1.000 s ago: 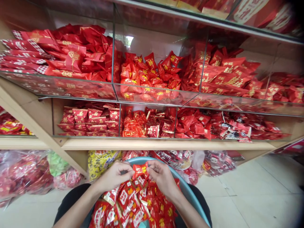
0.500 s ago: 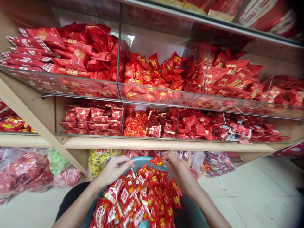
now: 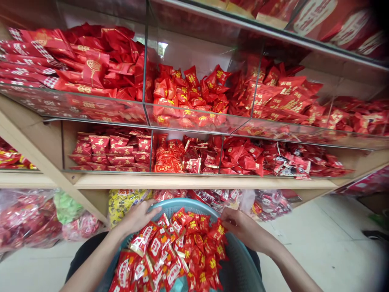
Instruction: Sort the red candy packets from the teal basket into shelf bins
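Note:
A blue-green plastic basket (image 3: 243,259) stands low in front of me between my forearms. Inside lie red candy packets (image 3: 156,245) with white labels on the left, and smaller red candies (image 3: 199,243) with yellow characters on the right. My left hand (image 3: 141,217) is closed over the basket's far left rim, its thumb towards the inside. On the right side, the curled fingers of my right hand (image 3: 241,227) pinch a red-wrapped candy (image 3: 218,230) at the edge of the pile. Part of its fingertips is hidden.
Glass-fronted shelves (image 3: 194,117) ahead hold several heaps of red-wrapped sweets. A wooden ledge (image 3: 200,182) runs just beyond the basket. Under it are a yellow bag (image 3: 126,205) and clear bags (image 3: 27,219) of red packets on the tiled floor (image 3: 322,243).
My right hand has moved from the basket's far rim, where it held a red candy, down and right to the pile's right edge. My left hand has shifted slightly left. The view has shifted slightly.

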Demonstrator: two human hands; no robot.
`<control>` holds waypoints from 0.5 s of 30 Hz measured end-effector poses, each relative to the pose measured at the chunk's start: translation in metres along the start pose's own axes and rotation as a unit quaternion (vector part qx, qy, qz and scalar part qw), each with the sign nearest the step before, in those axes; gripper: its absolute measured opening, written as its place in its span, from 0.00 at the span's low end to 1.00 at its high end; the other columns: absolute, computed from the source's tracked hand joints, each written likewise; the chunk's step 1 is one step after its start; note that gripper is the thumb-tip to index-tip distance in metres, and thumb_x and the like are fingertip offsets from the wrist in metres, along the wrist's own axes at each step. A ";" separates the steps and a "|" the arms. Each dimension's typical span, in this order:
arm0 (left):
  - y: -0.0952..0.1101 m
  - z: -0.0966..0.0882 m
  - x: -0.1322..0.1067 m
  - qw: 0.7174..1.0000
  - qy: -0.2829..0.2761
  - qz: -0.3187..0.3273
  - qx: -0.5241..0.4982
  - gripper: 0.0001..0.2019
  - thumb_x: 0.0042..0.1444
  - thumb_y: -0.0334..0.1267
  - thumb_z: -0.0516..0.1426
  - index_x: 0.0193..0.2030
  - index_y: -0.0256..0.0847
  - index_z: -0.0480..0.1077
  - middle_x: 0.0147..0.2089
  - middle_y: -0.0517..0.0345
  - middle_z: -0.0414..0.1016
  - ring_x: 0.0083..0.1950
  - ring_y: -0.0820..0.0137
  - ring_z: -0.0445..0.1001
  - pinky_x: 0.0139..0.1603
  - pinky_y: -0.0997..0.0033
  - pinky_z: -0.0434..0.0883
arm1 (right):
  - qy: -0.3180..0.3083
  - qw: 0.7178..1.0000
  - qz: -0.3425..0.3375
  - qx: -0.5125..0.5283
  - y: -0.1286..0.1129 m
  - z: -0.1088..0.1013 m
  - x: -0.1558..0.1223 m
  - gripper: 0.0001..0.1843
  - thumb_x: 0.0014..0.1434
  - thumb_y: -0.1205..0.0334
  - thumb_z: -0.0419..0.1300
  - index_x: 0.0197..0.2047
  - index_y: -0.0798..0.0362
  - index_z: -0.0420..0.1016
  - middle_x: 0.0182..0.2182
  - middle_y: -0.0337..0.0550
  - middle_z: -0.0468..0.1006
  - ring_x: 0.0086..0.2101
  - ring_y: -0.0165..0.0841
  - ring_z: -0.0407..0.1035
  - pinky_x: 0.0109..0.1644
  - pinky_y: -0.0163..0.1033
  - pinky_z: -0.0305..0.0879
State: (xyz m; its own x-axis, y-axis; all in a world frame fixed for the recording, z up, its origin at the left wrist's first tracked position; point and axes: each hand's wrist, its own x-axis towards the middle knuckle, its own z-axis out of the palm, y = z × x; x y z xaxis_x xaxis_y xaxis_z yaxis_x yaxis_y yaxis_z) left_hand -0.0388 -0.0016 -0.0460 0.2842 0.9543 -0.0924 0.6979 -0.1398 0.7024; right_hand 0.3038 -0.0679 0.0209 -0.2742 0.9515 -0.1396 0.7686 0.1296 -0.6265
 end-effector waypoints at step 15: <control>0.012 -0.004 -0.005 0.999 -0.043 0.031 0.005 0.19 0.55 0.54 0.50 0.41 0.45 0.74 0.38 0.56 0.80 0.40 0.59 0.76 0.43 0.67 0.67 | -0.045 0.992 -0.005 -0.120 -0.010 0.013 0.026 0.10 0.53 0.73 0.52 0.28 0.52 0.71 0.27 0.40 0.75 0.30 0.32 0.67 0.32 0.34 0.54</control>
State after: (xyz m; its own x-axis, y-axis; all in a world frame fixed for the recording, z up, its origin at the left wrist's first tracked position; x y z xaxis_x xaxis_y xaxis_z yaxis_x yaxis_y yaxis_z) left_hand -0.0349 -0.0069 -0.0343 0.3825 0.9173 -0.1105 0.6840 -0.2007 0.7013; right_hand 0.2809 -0.0478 0.0135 -0.3246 0.9224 -0.2091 0.8780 0.2116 -0.4293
